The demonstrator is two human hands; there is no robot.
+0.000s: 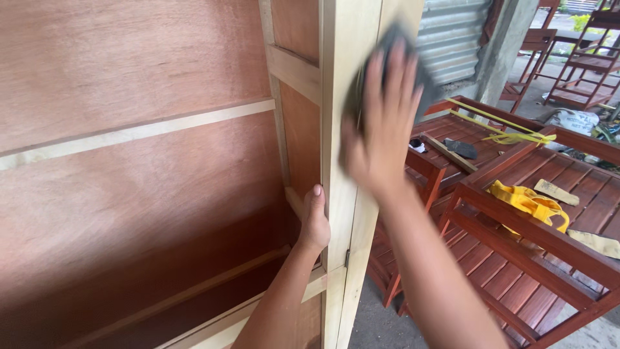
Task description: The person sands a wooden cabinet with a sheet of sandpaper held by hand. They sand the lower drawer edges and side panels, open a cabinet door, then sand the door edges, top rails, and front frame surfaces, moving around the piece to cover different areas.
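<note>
A tall cabinet of reddish plywood with pale wood framing fills the left of the view. My left hand (314,223) grips the inner edge of its pale upright post (341,77), thumb on the front face. My right hand (381,123), blurred by motion, presses a dark grey sanding pad (394,39) flat against the outer side of the same post, higher up. The pad is mostly hidden behind my fingers.
Red-stained slatted wooden frames (516,258) stand stacked at the right, close to the post. On them lie a yellow cloth (528,201), yellow strapping (510,137), sandpaper pieces (557,191) and a dark pad (461,148). Corrugated metal sheeting (452,32) and more red chairs (581,71) are behind.
</note>
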